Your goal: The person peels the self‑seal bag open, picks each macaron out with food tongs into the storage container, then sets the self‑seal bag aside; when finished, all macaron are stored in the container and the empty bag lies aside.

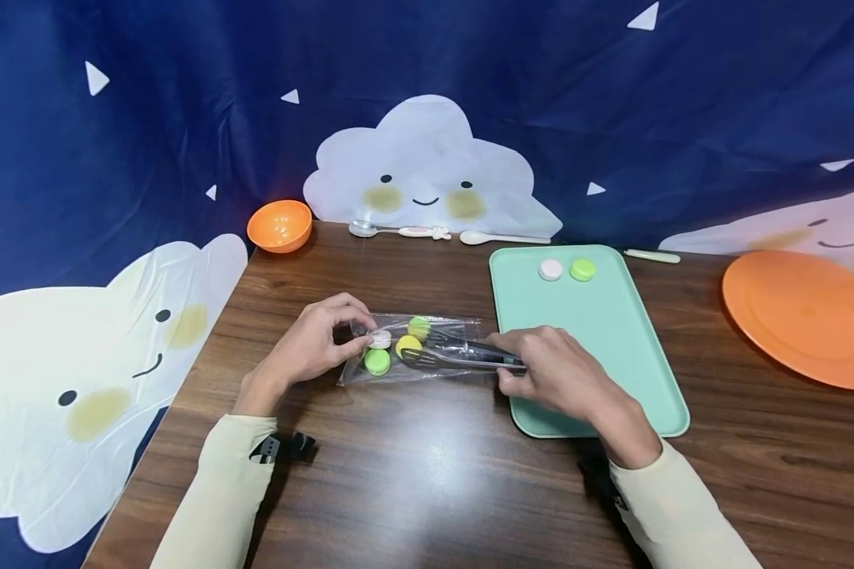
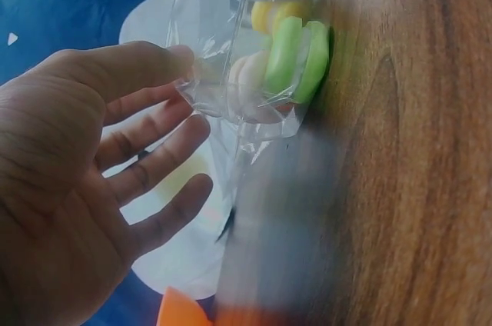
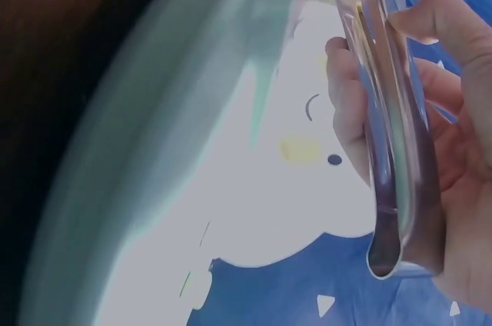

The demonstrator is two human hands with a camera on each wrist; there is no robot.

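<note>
Crinkly clear bag [image 1: 413, 348] pinched by left hand [image 1: 313, 344]; right hand [image 1: 555, 371] fingers clamp metal tongs [image 1: 462, 357].

a clear plastic bag [image 1: 413, 349] lies flat on the table, holding yellow, green and white caps [image 1: 378, 362].

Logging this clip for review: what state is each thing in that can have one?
Plastic bag: lying on the table, tongs reaching inside, four round pieces in it.
Tongs: held, tips in the bag.
Left hand: pinching the bag's end.
Right hand: gripping the tongs.
Green tray: holds two pieces.
Orange bowl: upright.
</note>
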